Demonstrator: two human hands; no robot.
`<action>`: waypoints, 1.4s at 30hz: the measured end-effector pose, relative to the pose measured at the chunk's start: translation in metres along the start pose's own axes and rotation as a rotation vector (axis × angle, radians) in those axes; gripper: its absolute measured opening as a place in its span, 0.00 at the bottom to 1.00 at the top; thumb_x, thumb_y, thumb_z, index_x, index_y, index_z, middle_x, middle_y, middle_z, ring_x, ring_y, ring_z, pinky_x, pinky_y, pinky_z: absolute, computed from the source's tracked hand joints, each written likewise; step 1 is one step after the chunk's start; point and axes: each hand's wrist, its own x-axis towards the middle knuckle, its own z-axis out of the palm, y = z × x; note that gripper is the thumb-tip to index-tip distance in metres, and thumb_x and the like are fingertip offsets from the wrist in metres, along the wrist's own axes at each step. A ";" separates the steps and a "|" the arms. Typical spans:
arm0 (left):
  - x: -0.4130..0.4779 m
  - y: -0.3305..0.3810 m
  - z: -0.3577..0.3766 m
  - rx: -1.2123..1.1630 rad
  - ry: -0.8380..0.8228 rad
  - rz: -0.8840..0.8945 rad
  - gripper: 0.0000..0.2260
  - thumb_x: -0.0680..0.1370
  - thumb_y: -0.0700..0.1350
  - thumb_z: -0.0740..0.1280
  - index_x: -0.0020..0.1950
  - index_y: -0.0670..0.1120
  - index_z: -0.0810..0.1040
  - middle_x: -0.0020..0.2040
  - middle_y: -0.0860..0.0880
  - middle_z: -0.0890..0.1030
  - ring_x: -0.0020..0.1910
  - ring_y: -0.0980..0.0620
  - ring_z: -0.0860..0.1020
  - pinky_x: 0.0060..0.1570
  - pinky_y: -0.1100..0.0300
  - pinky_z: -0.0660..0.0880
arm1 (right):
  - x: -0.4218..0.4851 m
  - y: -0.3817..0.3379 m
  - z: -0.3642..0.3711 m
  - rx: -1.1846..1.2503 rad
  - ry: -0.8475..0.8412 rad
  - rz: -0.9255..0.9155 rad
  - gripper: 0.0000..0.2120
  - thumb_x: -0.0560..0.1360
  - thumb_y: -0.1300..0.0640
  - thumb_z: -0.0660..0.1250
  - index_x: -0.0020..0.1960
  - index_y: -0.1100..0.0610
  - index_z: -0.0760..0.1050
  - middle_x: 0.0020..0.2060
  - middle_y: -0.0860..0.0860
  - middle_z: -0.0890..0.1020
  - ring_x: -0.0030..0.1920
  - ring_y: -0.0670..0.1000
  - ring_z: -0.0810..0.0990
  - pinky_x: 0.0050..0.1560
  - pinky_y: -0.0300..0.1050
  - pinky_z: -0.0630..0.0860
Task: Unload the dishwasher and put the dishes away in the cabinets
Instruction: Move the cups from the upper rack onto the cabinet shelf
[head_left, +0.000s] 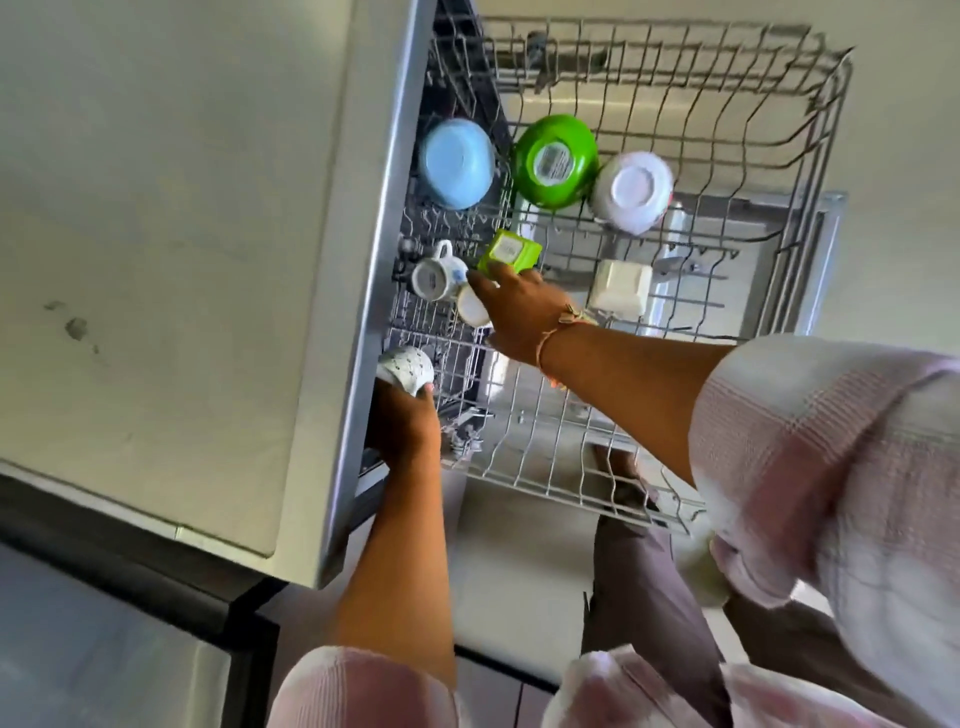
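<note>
Spotted cup (405, 368) in left hand (404, 428) — green cup (510, 251) at right hand (522, 314)

countertop (156, 208): pale cream, smooth, fills the left half of the view down to a rounded lower corner
smudges (77, 328): a few small dark marks on the countertop, left of its middle
dark frame (130, 551): black band running just below the countertop's lower edge
grey panel (93, 654): glossy, dull grey, set inside the dark frame at lower left
floor (519, 561): pale and plain, blurred
</note>
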 end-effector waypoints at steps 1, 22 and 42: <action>0.003 0.000 0.002 0.002 -0.010 -0.014 0.30 0.77 0.46 0.70 0.74 0.37 0.61 0.72 0.36 0.68 0.70 0.37 0.67 0.66 0.47 0.64 | 0.004 -0.001 0.001 -0.008 -0.008 -0.007 0.39 0.73 0.55 0.70 0.78 0.49 0.54 0.75 0.54 0.62 0.64 0.66 0.72 0.53 0.59 0.79; -0.055 -0.017 0.015 -0.226 0.178 0.144 0.40 0.67 0.51 0.77 0.74 0.42 0.64 0.75 0.39 0.60 0.72 0.36 0.58 0.69 0.43 0.65 | -0.063 0.023 -0.019 0.080 0.209 -0.098 0.39 0.67 0.44 0.72 0.75 0.46 0.61 0.63 0.53 0.74 0.57 0.62 0.78 0.48 0.52 0.78; -0.386 -0.103 -0.107 -0.750 0.466 0.502 0.40 0.65 0.49 0.79 0.73 0.52 0.64 0.68 0.51 0.63 0.67 0.48 0.66 0.62 0.49 0.74 | -0.424 0.012 -0.109 0.134 0.497 -0.413 0.35 0.67 0.40 0.71 0.72 0.47 0.67 0.58 0.50 0.72 0.53 0.55 0.78 0.46 0.51 0.80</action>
